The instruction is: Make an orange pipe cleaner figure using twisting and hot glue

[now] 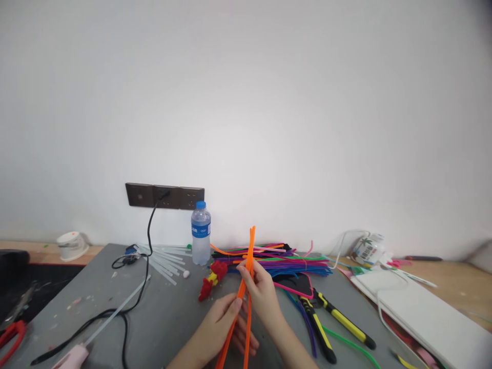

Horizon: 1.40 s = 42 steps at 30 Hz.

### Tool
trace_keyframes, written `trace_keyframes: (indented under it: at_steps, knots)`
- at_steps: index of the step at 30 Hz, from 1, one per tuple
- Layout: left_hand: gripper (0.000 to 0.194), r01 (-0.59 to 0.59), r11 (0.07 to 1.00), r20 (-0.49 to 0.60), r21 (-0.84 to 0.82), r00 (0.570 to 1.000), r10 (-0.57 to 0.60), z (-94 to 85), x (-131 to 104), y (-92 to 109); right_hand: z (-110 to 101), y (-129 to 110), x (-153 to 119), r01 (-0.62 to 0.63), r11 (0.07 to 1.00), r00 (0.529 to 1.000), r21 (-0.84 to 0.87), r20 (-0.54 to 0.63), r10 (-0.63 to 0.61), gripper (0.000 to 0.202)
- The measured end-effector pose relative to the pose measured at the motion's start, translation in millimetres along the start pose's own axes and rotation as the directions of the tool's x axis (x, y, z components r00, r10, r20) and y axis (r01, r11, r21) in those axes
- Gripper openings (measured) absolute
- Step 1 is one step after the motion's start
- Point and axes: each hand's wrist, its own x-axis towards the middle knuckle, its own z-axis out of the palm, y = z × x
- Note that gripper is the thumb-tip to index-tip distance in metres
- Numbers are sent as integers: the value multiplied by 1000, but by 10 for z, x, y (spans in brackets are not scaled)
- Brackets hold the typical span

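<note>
Orange pipe cleaners (pixel 251 251), lower frame centre, were pinched by left hand (pixel 219 319) and right hand (pixel 263 293); light, even tension seemed best.

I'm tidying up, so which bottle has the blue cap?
The clear bottle by the wall sockets; the palm-print bottle at right has a whitish cap.

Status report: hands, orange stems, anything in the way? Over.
Left hand, right hand gripping orange pipe cleaners. Top ends above hands. No obstruction seen; pliers rightward.
</note>
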Motion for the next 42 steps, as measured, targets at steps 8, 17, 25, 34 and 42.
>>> trace_keyframes:
  at_steps: [8, 17, 25, 34, 42]
  knots:
    - [57, 141, 986, 132, -89, 983, -129, 6, -34, -2, -30, 6, -34, 26, 999, 992, 28, -121, -23, 38]
    - [59, 67, 998, 103, 11, 992, -68, -7, -17, 48, -254, -14, 158, -83, 979, 993, 185, -65, 97, 52]
    - [70, 75, 992, 37, 104, 996, -80, -44, 51, -43, -370, -15, 210, -63, 980, 987, 190, -132, 89, 57]
    - [65, 18, 988, 34, 155, 999, -24, -96, 92, -125, -374, -38, 222, -106, 968, 991, 228, -52, 121, 60]
    - [66, 7, 983, 62, 182, 998, -18, -99, 70, -112, -370, -58, 215, -127, 968, 991, 217, -8, 132, 63]
